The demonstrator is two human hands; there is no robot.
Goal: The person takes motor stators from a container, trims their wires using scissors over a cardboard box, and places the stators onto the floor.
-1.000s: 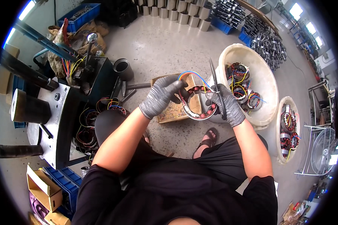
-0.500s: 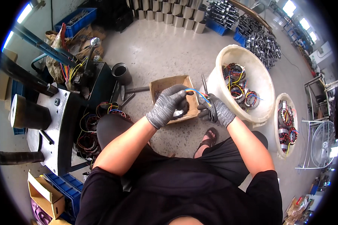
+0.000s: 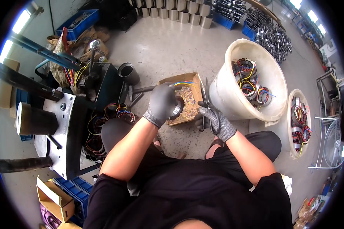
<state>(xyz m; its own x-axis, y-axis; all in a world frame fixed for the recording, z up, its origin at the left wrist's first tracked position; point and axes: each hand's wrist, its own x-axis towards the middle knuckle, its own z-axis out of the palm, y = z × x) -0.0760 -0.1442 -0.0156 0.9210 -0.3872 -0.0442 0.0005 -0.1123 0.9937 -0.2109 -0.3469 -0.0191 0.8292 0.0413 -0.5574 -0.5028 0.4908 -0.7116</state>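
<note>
Over a cardboard box (image 3: 198, 91) on the floor, my gloved left hand (image 3: 161, 101) is closed around a motor stator (image 3: 177, 108), a dark ring with a metal band. Yellow, blue and other coloured wires (image 3: 185, 83) stick out past the fingers toward the box's far right corner. The palm side of this hand and part of the stator are hidden. Scissors (image 3: 207, 88) are in my gloved right hand (image 3: 219, 124), their blades upward beside the box's right wall and apart from the wires. Small wire clippings (image 3: 187, 102) cover the box's bottom.
On the right, a large white tub (image 3: 227, 91) and a smaller one (image 3: 294, 147) contain several wired stators. To the left stands a metal machine (image 3: 67, 141), with more stators (image 3: 97, 133) beside my left knee. A dark metal cup (image 3: 128, 74) and a hammer (image 3: 143, 89) lie beyond the box.
My hands have moved apart; the scissors no longer sit close to the wires. My left hand has turned and shifted left with the stator, and the clippings in the box now show.
</note>
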